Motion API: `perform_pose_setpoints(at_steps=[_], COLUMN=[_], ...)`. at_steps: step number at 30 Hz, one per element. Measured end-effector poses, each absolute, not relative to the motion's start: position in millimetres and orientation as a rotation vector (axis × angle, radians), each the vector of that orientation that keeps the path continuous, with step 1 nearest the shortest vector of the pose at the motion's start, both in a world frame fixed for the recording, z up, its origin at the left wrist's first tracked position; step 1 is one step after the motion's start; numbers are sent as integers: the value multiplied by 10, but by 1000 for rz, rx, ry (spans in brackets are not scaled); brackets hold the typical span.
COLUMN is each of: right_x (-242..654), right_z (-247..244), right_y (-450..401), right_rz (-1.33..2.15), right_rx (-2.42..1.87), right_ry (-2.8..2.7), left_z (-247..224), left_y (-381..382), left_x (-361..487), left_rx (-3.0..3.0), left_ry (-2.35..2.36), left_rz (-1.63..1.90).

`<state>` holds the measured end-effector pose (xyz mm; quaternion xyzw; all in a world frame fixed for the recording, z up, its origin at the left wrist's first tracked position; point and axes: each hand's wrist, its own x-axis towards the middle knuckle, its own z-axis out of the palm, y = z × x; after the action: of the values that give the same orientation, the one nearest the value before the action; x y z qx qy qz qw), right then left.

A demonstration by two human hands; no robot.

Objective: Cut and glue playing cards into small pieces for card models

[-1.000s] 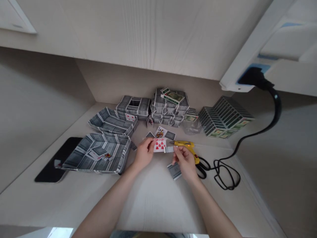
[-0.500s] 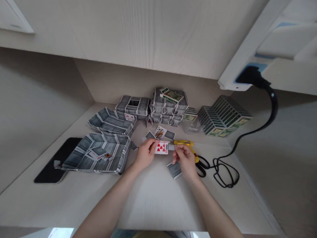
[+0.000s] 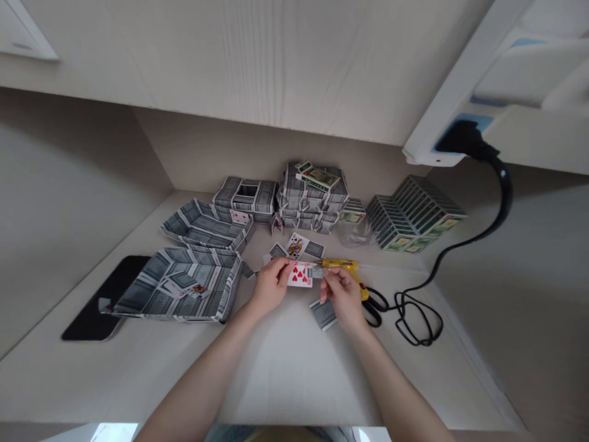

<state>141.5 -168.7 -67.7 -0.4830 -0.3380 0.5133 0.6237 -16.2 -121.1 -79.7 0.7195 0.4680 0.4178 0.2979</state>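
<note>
In the head view, my left hand (image 3: 270, 285) pinches a ten of hearts playing card (image 3: 299, 277) by its left edge, red face toward me. My right hand (image 3: 343, 299) grips a small grey-patterned card piece (image 3: 317, 272) between thumb and fingers. This piece meets or overlaps the right end of the ten; whether they are joined I cannot tell. Just behind my right hand lies a yellow glue gun (image 3: 339, 264), its orange light lit. Below that hand rests a face-down card (image 3: 324, 315). A face card (image 3: 297, 245) and several grey-backed cards lie behind the ten.
At left, an open card-covered tray (image 3: 225, 294) holding loose cards overlaps a black phone-like slab (image 3: 87, 325). Behind are another tray (image 3: 202, 227), a card box (image 3: 246, 195) and a stacked card structure (image 3: 313, 196). Card packs (image 3: 416, 215) and a black cord (image 3: 451, 248) are at right.
Almost nothing differs. Both hands keep their hold, and the ten of hearts and the small piece shift only very slightly. The whole view has moved a little.
</note>
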Motion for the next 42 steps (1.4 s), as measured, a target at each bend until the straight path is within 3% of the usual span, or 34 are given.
perform_pose_setpoints(at_steps=[10,22,33,42], right_x=[1421,1422,1430,1400], right_z=[-687,-648,-715,-680], right_y=[-1678,-1700,-1828,-1871], right_rz=[1161,908,543,607], right_rx=[-1122,-1278,-1434,-1371], right_ry=[-774,-1005,-1455,-1447], left_z=[-767,-655,-672,-617], left_y=[-1242,-1263,-1246,-1271], left_x=[-156,-90,-98,-106], left_rx=[1737,920,1009,1128], left_ry=[1172,738,880,882], left_rz=[1040,871,724,628])
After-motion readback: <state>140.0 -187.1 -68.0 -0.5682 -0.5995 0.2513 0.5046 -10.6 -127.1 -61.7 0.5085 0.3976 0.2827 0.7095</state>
